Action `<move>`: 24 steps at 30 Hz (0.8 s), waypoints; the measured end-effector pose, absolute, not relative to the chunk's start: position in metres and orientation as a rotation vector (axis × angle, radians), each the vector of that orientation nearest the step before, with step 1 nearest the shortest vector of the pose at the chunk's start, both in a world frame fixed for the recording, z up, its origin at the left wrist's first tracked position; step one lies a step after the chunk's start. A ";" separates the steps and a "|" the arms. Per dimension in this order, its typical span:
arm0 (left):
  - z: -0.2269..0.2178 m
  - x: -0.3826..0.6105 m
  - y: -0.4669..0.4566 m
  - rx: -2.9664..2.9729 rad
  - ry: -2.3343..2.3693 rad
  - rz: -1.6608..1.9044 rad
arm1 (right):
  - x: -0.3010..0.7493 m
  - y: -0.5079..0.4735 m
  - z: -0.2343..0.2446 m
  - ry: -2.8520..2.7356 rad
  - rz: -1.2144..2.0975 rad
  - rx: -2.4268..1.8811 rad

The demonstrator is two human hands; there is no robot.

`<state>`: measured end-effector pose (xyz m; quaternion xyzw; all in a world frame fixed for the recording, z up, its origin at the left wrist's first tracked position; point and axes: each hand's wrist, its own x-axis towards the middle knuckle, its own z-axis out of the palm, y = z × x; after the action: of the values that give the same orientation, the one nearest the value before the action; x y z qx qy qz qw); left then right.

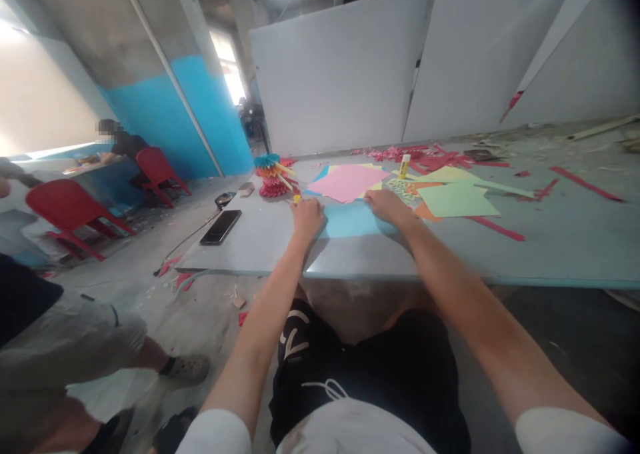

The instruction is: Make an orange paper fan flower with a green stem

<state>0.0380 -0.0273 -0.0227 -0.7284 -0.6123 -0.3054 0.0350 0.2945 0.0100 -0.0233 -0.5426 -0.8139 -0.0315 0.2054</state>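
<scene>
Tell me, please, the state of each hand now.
Left hand: curled at left edge of blue paper; grip unclear.
Right hand: curled at its right edge; grip unclear.

Light-blue paper [353, 221], pink sheet [347, 182], pale-green sheet [457, 201], grey table [263, 241]

In front of me, the blue sheet [353, 222] looks like smooth, matt paper, as do the pink sheet [347, 182] and pale green sheet [457, 200] near it. They lie on a grey worktop [560, 244] with a smooth, faintly shiny surface. The phone [221, 227] has a dark, glossy, glass-like face; the glue stick [404, 167] looks like smooth plastic. My black shorts [375, 371] are matt cloth. The red chair [75, 204] looks moulded from plastic, and the floor [210, 321] like dull, rough concrete.
</scene>
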 end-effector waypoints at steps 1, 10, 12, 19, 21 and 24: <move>-0.022 0.037 -0.027 -2.216 -1.890 -0.939 | 0.301 0.012 -0.024 -2.240 -0.090 -1.526; -0.018 0.038 -0.032 -2.086 -1.974 -0.843 | 0.334 0.027 -0.025 -1.996 0.048 -1.473; -0.017 0.040 -0.033 -2.088 -1.971 -0.804 | 0.338 0.028 -0.026 -1.956 0.045 -1.459; -0.019 0.038 -0.031 -2.048 -1.986 -0.755 | 0.355 0.032 -0.027 -1.784 0.063 -1.457; -0.018 0.035 -0.030 -1.993 -2.040 -0.744 | 0.362 0.032 -0.027 -1.701 0.053 -1.502; -0.017 0.032 -0.030 -1.955 -2.078 -0.730 | 0.369 0.033 -0.028 -1.573 0.007 -1.562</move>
<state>0.0315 -0.0296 -0.0171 -0.6606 -0.7022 -0.2466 0.0980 0.3693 0.0326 -0.0283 -0.6307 -0.6350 0.0028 0.4460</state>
